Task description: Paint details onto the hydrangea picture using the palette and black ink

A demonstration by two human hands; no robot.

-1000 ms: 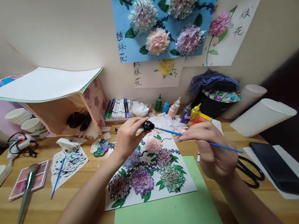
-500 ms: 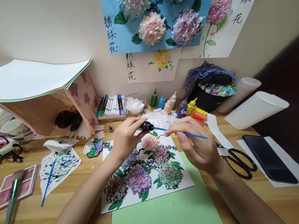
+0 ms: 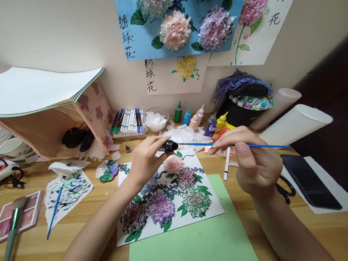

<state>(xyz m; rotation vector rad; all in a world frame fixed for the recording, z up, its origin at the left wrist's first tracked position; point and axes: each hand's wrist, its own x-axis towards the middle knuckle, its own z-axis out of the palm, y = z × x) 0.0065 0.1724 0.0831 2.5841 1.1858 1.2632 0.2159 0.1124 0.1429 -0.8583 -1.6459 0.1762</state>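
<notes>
My left hand [image 3: 146,162] grips a small black paint bottle [image 3: 171,146], tipped sideways with its mouth to the right. In my right hand [image 3: 257,164] is a thin blue paintbrush [image 3: 269,146], pinched between thumb and fingers. The brush's dark tip points left, right beside the bottle's mouth. Below both hands lies a white sheet [image 3: 186,220] with raised flower heads, such as a purple flower [image 3: 160,208] and a green-and-white flower [image 3: 196,201], among painted leaves. Part of it rests on a green sheet [image 3: 192,256].
Squeeze paint bottles [image 3: 186,117] stand behind, beside white paper scraps [image 3: 187,136] and a marker box [image 3: 128,123]. Rightward lie a white marker [image 3: 227,164], partly hidden scissors [image 3: 286,188] and a phone [image 3: 310,181]. A second brush [image 3: 55,212] and a palette [image 3: 107,170] are at left.
My right hand has moved right and drawn the brush out of the bottle's mouth. My left hand keeps the bottle in nearly the same place. A white marker has come into view.
</notes>
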